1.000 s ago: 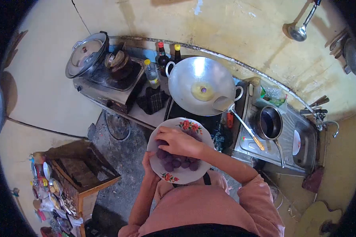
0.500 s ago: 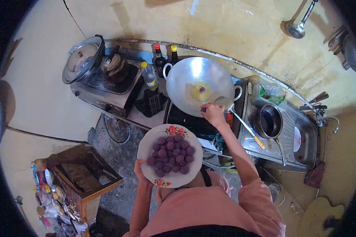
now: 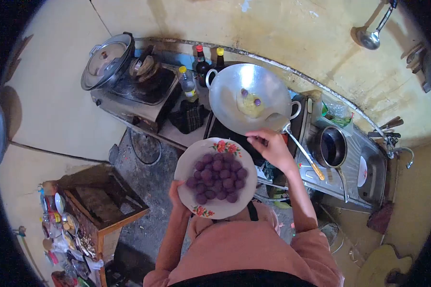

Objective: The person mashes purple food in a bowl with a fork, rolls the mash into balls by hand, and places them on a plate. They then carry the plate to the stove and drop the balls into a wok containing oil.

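My left hand (image 3: 178, 195) grips the left rim of a white plate (image 3: 187, 165) with red flowers painted on it. Heaped on the plate are several round purple balls (image 3: 218, 179). My right hand (image 3: 275, 150) is over the near edge of a large silver wok (image 3: 220, 103), fingers apart and nothing seen in them. Two purple balls (image 3: 257, 102) lie in the small pool of yellowish oil (image 3: 248, 109) at the wok's bottom. A metal spatula (image 3: 302, 150) with a wooden handle end rests across the wok's right edge, close to my right hand.
Left of the wok stand a clear bottle (image 3: 188, 86) and two dark bottles (image 3: 202, 66). Farther left, a lidded pot (image 3: 107, 60) sits by a stove (image 3: 129, 103). A dark saucepan (image 3: 331, 146) stands beside the sink (image 3: 376, 177). A wooden cabinet (image 3: 103, 205) is at lower left.
The purple ball in my right hand has been let go; the wok now shows two balls instead of one. My right hand's fingers have spread, and it has drawn slightly right and down.
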The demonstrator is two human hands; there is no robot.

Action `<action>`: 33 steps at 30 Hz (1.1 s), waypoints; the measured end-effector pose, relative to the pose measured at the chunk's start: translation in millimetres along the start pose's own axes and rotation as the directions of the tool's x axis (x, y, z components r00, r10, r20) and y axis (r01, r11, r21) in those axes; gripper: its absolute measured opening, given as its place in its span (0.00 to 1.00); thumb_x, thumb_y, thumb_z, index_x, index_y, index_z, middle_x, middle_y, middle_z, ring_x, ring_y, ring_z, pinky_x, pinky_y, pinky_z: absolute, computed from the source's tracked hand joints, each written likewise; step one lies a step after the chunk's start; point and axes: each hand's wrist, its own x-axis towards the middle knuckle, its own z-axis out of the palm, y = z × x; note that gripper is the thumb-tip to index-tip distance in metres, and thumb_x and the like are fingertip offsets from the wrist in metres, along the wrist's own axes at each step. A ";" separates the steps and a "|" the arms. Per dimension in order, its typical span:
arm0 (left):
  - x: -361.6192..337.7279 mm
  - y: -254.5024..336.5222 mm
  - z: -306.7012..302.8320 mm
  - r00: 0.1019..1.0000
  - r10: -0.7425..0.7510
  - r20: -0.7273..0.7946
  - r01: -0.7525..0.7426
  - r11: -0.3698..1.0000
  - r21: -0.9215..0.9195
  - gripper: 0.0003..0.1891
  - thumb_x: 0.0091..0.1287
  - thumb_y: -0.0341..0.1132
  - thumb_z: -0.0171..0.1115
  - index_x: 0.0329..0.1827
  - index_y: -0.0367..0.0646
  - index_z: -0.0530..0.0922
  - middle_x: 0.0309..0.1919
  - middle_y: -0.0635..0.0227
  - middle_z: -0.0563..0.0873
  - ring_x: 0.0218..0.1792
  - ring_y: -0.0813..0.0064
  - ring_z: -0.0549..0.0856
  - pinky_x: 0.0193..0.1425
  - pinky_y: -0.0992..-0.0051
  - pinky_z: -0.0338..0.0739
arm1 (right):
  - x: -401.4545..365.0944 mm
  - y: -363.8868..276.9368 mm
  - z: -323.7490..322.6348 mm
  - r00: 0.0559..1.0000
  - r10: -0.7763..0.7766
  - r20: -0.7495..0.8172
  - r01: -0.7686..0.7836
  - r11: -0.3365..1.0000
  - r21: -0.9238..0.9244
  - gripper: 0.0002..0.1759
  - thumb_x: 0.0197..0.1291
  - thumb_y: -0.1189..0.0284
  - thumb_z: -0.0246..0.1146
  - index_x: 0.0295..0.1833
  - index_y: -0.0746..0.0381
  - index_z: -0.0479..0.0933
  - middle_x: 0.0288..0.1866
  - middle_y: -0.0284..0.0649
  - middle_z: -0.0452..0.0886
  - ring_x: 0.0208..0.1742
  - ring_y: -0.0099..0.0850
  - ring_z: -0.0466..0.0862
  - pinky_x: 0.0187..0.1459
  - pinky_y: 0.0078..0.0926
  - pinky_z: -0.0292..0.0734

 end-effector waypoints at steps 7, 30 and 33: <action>-2.1 0.4 17.8 0.996 -0.052 0.067 0.044 0.993 0.107 0.31 0.51 0.47 0.49 0.57 0.37 0.67 0.49 0.54 0.75 0.49 0.58 0.76 0.55 0.61 0.71 | -3.9 -26.8 31.9 0.912 -0.310 0.268 0.328 0.944 -0.028 0.20 0.50 0.74 0.64 0.51 0.59 0.75 0.52 0.42 0.74 0.56 0.39 0.72 0.58 0.33 0.67; -8.0 -3.4 26.2 0.998 -0.068 -0.010 0.068 0.997 -0.026 0.24 0.52 0.44 0.50 0.50 0.39 0.70 0.42 0.58 0.77 0.43 0.61 0.77 0.50 0.64 0.73 | -17.7 -13.9 38.5 0.967 -0.254 0.023 0.230 0.907 0.353 0.17 0.46 0.82 0.64 0.46 0.63 0.78 0.46 0.42 0.78 0.47 0.34 0.79 0.54 0.28 0.72; -10.0 -3.1 24.4 0.996 -0.018 -0.082 0.020 1.000 0.022 0.26 0.52 0.45 0.50 0.52 0.39 0.69 0.43 0.58 0.77 0.44 0.61 0.77 0.51 0.63 0.72 | -1.5 29.6 19.3 0.996 -0.036 -0.079 0.060 0.941 0.332 0.17 0.45 0.82 0.65 0.45 0.64 0.78 0.44 0.43 0.79 0.43 0.35 0.81 0.48 0.25 0.75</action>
